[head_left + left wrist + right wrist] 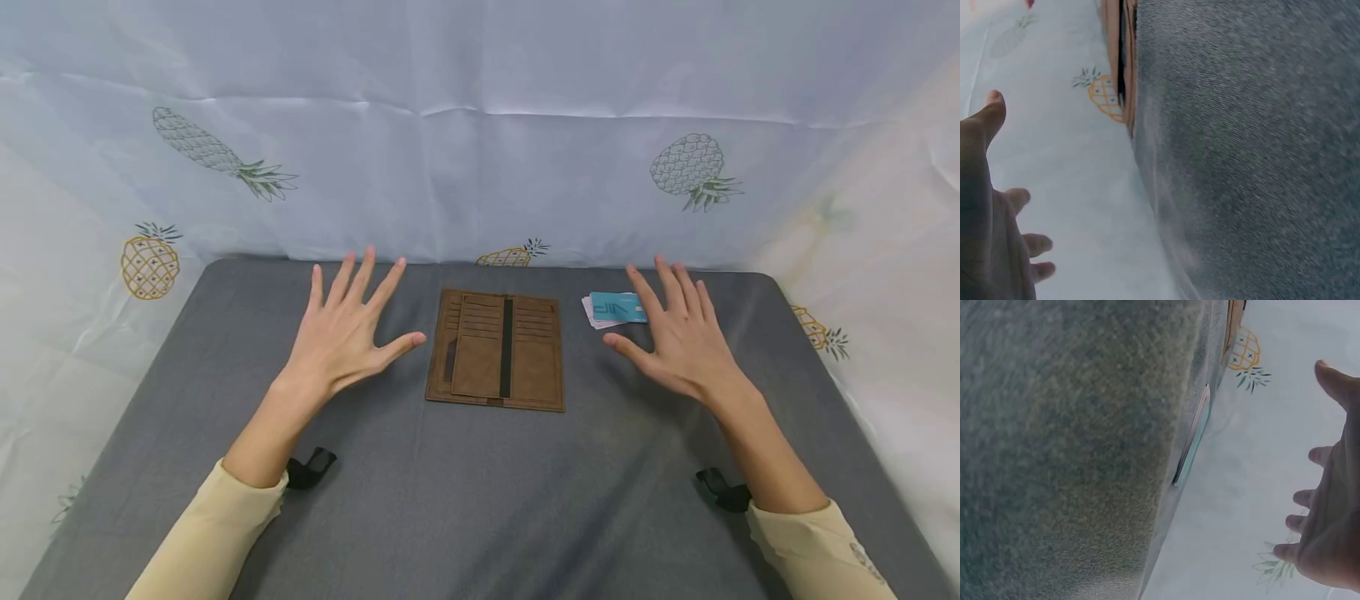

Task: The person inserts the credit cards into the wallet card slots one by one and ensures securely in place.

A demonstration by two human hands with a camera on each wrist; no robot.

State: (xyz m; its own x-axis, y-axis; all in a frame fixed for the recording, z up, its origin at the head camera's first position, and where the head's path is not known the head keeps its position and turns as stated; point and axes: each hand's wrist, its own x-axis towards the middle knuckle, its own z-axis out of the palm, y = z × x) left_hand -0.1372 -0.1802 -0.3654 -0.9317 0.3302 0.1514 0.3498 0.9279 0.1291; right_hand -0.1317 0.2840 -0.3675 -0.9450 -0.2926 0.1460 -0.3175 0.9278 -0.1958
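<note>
A brown wallet (477,358) lies opened flat in the middle of the table, with card slots on both sides and a dark strip down its centre. To its right is a small stack of cards (617,307), a teal one on top of paler ones. My left hand (341,329) hovers left of the wallet, fingers spread, holding nothing. On the other side my right hand (678,337) is spread in the air too, nearest the cards and partly in front of them. The right wrist view shows the cards edge-on, apart from the fingers.
The grey cloth-covered table (420,500) reaches back to a pale curtain (480,183) printed with pineapples, which also hangs at both sides. Dark straps (311,468) show by both wrists, near the cream sleeves.
</note>
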